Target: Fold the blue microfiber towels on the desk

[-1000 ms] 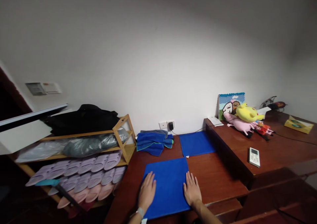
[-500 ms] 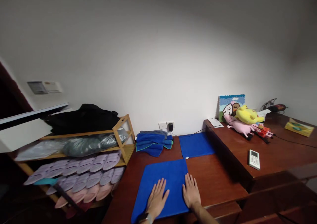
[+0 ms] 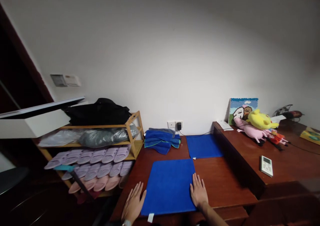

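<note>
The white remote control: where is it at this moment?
In the head view, the white remote control lies at the right, on the raised desk, nearer the front than the plush toys.

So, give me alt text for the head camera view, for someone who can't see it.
A left hand and a right hand lie flat at either side of a spread blue cloth on a brown table. Behind are a rumpled cloth pile and another blue cloth, with a slipper rack left and soft toys right.
</note>
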Available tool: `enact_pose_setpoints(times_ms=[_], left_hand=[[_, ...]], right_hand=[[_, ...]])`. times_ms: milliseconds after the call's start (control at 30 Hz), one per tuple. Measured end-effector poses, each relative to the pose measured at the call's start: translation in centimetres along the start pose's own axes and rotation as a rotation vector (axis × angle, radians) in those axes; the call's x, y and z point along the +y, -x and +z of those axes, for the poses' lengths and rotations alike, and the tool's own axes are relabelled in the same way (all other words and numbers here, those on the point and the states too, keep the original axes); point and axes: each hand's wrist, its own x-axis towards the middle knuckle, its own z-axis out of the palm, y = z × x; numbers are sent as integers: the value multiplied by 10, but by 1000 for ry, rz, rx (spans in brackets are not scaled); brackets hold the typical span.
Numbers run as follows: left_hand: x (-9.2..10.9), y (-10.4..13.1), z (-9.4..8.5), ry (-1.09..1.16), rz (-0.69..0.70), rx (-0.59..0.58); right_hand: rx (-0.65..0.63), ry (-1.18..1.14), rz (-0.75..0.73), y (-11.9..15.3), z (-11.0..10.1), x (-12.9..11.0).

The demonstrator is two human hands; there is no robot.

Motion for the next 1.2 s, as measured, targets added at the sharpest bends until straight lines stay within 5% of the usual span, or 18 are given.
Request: enact_pose_setpoints(times_ms=[233, 567, 1200], left_hand=[[3, 2, -3, 48, -7, 35], [4, 1, -3, 37, -11, 24], [2, -4, -2, 3, -13, 11]], right_hand=[[-37, 57, 6, 4, -6, -2], [23, 57, -12, 36, 21, 10], [9, -18, -22, 40, 3, 3]])
